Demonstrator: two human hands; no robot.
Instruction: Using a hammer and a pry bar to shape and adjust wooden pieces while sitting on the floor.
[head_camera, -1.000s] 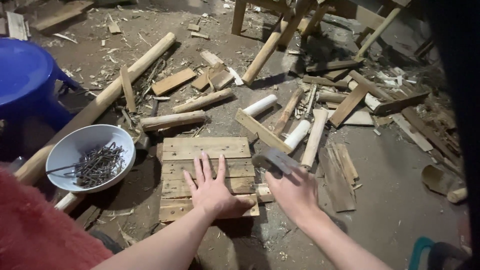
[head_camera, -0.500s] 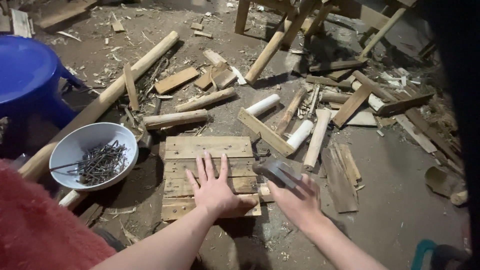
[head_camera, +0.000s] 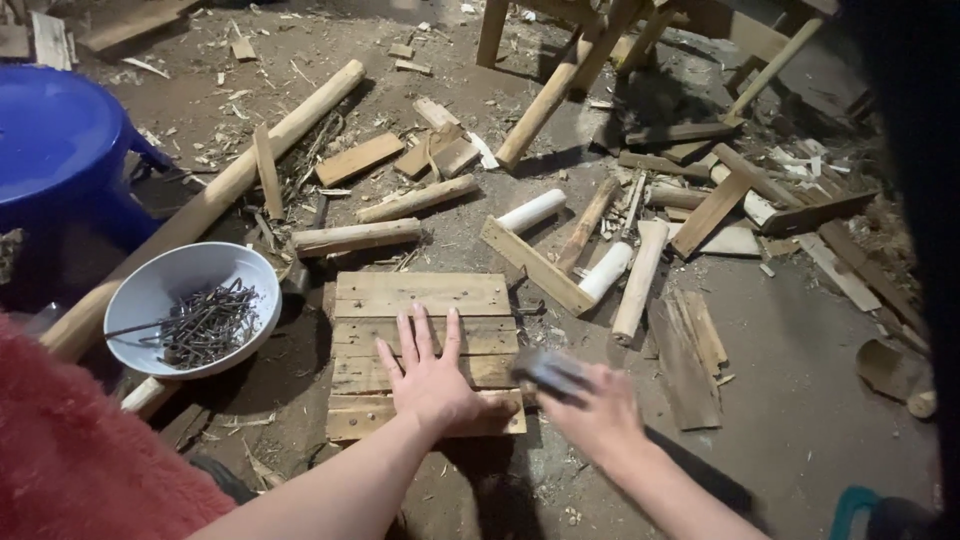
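Observation:
A small panel of several wooden slats (head_camera: 425, 300) lies flat on the dirt floor in front of me. My left hand (head_camera: 432, 372) presses down on its lower half, palm flat and fingers spread. My right hand (head_camera: 598, 412) grips a hammer whose blurred grey head (head_camera: 548, 372) is low at the panel's lower right edge, close to my left thumb. The hammer's handle is hidden in my fist.
A white bowl of dark nails (head_camera: 192, 308) sits left of the panel. A blue plastic stool (head_camera: 55, 150) stands far left. A long round pole (head_camera: 220, 190), short log pieces (head_camera: 355, 237), white cylinders (head_camera: 532, 211) and many wood offcuts litter the floor beyond and right.
The hammer head has come down from above the panel's right side to its lower right edge. My left hand stays flat on the slats.

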